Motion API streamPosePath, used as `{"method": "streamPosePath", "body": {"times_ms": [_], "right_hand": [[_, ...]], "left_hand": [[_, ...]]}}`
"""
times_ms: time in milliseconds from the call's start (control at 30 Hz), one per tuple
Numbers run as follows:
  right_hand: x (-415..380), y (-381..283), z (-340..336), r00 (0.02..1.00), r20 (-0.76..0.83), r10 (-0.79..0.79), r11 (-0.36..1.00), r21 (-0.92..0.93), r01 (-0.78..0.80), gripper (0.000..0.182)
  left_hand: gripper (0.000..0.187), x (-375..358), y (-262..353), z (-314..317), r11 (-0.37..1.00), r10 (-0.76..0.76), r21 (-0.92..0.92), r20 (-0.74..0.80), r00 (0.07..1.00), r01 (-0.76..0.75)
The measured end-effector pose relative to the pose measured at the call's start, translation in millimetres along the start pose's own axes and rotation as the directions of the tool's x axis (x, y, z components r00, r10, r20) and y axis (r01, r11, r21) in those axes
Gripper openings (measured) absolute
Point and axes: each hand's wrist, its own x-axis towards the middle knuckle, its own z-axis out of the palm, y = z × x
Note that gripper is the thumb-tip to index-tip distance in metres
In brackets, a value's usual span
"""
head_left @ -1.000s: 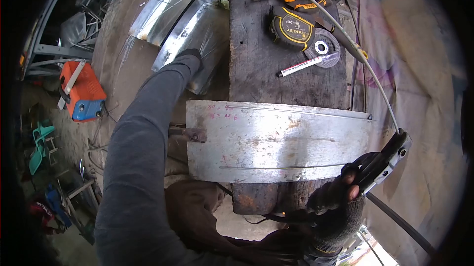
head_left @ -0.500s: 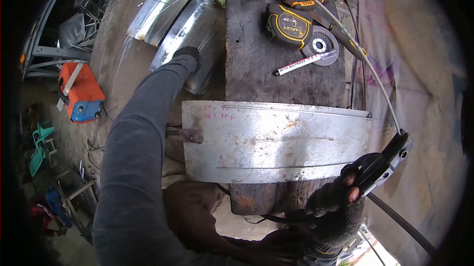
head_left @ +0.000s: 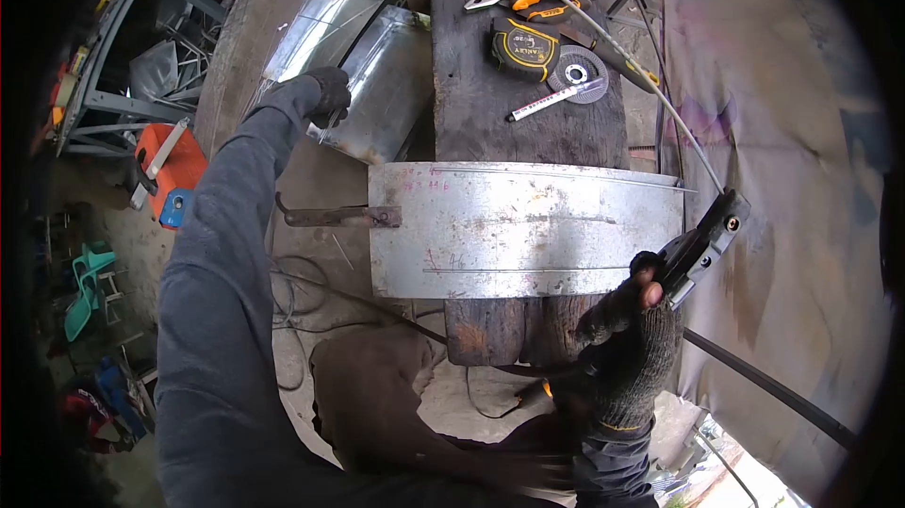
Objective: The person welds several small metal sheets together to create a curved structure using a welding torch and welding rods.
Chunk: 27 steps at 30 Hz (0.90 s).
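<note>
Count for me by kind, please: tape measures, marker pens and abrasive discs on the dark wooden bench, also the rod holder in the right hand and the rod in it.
Tape measure: 1
Marker pen: 1
Abrasive disc: 1
Rod holder, in right hand: 1
Rod: 1
Total: 5

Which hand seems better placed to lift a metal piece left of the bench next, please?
Left, I'd judge: the left hand is at the metal pieces, though its grip is unclear. The right hand is farther away and occupied by the holder with its long rod.
</note>
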Motion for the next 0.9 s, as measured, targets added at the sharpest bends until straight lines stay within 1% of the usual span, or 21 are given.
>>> {"method": "streamPosePath", "body": {"times_ms": [33,67,100,167,233,267,300,333,367,400,433,467,533,567,600,633,667,767,833,867,900], "right_hand": [[-2.6,-2.6,-3.2,1.0,0.019,-0.022,0.999,0.029,0.021,0.043],[-6.1,-4.5,-7.7,0.998,0.034,-0.044,0.997,0.059,0.042,0.042],[-8.0,-4.5,-13.2,0.997,0.031,-0.07,0.993,0.102,0.067,0.04],[-14.3,-10.9,-20.5,0.995,0.032,-0.098,0.984,0.154,0.092,0.039],[-20.4,-18.7,-29.3,0.992,0.018,-0.127,0.973,0.195,0.121,0.035],[-24.7,-20.9,-36.3,0.995,0.011,-0.103,0.972,0.213,0.099,0.033],[-19.8,-16.8,-45.1,0.987,0.002,-0.163,0.963,0.216,0.159,0.032],[-13.9,-11.2,-53.5,0.975,-0.001,-0.222,0.952,0.215,0.217,0.03],[-11.2,-8.8,-57.0,0.974,-0.001,-0.229,0.952,0.209,0.224,0.03],[-10.7,-10.0,-59.0,0.976,0.017,-0.218,0.941,0.268,0.206,0.029],[-9.2,-10.2,-61.7,0.977,0.036,-0.209,0.926,0.329,0.186,0.027],[-6.8,-9.4,-66.3,0.977,0.032,-0.211,0.925,0.329,0.189,0.027],[-4.0,-8.4,-76.2,0.978,0.099,-0.182,0.91,0.393,0.129,0.024],[-5.1,-10.9,-77.9,0.981,0.068,-0.183,0.936,0.318,0.152,0.022],[-4.2,-9.9,-78.9,0.979,0.071,-0.19,0.933,0.322,0.158,0.022],[-3.4,-9.6,-79.1,0.978,0.049,-0.202,0.942,0.282,0.18,0.021],[-2.8,-9.3,-78.6,0.977,0.031,-0.213,0.95,0.24,0.199,0.021],[-7.1,-11.2,-74.9,0.981,0.05,-0.188,0.955,0.244,0.171,0.02],[-3.6,-7.0,-75.2,0.982,0.052,-0.181,0.957,0.238,0.164,0.019],[-1.8,-7.1,-75.4,0.982,0.049,-0.182,0.959,0.228,0.167,0.019],[-1.2,-7.8,-75.4,0.983,0.052,-0.178,0.96,0.227,0.162,0.019]], "left_hand": [[0.032,-52.0,28.4,-20.7,0.785,-0.302,-0.583,-0.066,0.951,0.209],[0.033,-76.7,28.7,-33.4,0.756,-0.283,-0.632,-0.079,0.956,0.171],[0.028,-102.0,25.2,-38.3,0.724,-0.207,-0.689,-0.187,0.96,0.022],[0.026,-164.6,70.3,-52.6,0.616,-0.238,-0.78,-0.32,0.917,-0.112],[0.029,-203.6,134.4,-35.9,0.389,-0.23,-0.87,-0.41,0.882,-0.303],[0.03,-209.5,162.1,-21.5,0.411,-0.148,-0.833,-0.461,0.875,-0.37],[0.03,-218.4,202.9,-7.5,0.251,-0.088,-0.879,-0.438,0.895,-0.406],[0.029,-216.7,235.0,5.8,0.197,-0.043,-0.907,-0.387,0.921,-0.372],[0.029,-209.0,263.1,19.7,0.148,-0.003,-0.926,-0.352,0.936,-0.348],[0.028,-205.8,291.1,31.0,0.084,0.01,-0.926,-0.369,0.929,-0.369],[0.029,-205.5,315.5,34.0,0.242,-0.004,-0.891,-0.397,0.918,-0.384],[0.032,-192.4,321.3,45.4,0.686,0.034,-0.588,-0.561,0.827,-0.427],[0.036,-186.1,334.5,48.6,0.714,0.039,-0.612,-0.449,0.893,-0.34],[0.036,-182.6,339.3,54.1,0.717,0.043,-0.607,-0.452,0.891,-0.343],[0.037,-177.4,342.7,60.9,0.733,-0.005,-0.605,-0.462,0.887,-0.311],[0.038,-174.8,345.7,64.6,0.745,-0.056,-0.608,-0.469,0.882,-0.275],[0.038,-174.9,348.5,65.5,0.744,-0.063,-0.609,-0.472,0.88,-0.274],[0.038,-177.3,353.8,66.9,0.781,-0.129,-0.589,-0.478,0.869,-0.208],[0.035,-183.3,355.6,61.5,0.819,-0.196,-0.567,-0.415,0.888,-0.084],[0.035,-182.7,355.2,63.2,0.818,-0.202,-0.569,-0.411,0.889,-0.077],[0.035,-182.2,355.2,65.1,0.849,-0.202,-0.524,-0.43,0.88,-0.061]]}}
